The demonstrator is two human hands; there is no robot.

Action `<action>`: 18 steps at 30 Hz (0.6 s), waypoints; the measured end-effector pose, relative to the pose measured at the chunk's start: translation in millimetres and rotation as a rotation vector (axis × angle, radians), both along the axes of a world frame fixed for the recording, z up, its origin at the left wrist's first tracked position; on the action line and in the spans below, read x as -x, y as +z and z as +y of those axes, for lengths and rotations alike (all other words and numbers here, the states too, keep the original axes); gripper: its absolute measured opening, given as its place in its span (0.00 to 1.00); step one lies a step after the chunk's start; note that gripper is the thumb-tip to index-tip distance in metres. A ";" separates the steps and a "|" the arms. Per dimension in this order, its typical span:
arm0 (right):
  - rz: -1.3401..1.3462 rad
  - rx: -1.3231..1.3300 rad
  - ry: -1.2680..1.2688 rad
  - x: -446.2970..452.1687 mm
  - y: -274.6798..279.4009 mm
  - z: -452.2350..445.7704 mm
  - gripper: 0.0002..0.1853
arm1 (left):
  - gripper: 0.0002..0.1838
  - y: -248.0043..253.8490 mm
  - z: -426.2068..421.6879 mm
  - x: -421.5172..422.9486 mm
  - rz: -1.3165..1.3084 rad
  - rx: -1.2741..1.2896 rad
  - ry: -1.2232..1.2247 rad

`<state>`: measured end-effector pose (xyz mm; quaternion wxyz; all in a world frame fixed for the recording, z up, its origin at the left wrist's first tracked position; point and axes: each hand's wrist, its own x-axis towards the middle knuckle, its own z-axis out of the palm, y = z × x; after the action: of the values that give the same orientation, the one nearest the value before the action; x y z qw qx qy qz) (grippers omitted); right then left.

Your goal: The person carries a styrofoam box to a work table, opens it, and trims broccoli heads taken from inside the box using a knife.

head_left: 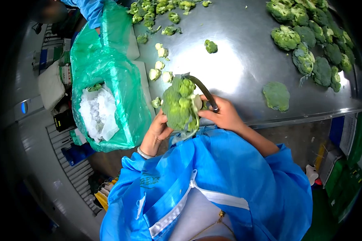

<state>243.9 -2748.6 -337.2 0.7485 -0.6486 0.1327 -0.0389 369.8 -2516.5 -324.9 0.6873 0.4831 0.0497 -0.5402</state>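
Observation:
A large head of broccoli [177,102] is held up in front of my chest at the table's near edge. My left hand [158,127] is closed around its left and lower side. In my right hand [225,114] is a curved knife [205,91], its dark blade arching up and left over the top of the broccoli. The fingers of that hand are close to the cut, pale stem side. Where the blade tip meets the broccoli, I cannot tell whether it is cutting in. Pale cut stem pieces [154,74] lie on the table just beyond my left hand.
The metal table [245,88] carries piled broccoli heads [305,36] at the right, a single floret head [276,96] near the edge and small florets [149,12] at the back. Left stands a green-plastic-lined box [128,120] holding ice [98,112]. Another person's blue sleeve [90,10] reaches in there.

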 end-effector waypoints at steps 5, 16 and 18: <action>-0.198 0.503 0.085 17.3 13.3 -37.9 0.16 | 0.46 0.4 24.1 2.2 0.125 0.124 0.147; -0.201 0.992 0.408 20.6 20.9 -51.7 0.16 | 0.48 5.7 41.5 -1.4 -0.027 -0.110 -0.048; -0.170 1.018 0.485 19.9 22.1 -50.9 0.16 | 0.49 12.1 36.6 -2.0 -0.100 -0.155 -0.137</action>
<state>223.9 -2799.5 -315.1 0.3370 -0.9341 -0.1160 0.0229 371.7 -2479.9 -312.8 0.6107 0.5635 0.0238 -0.5558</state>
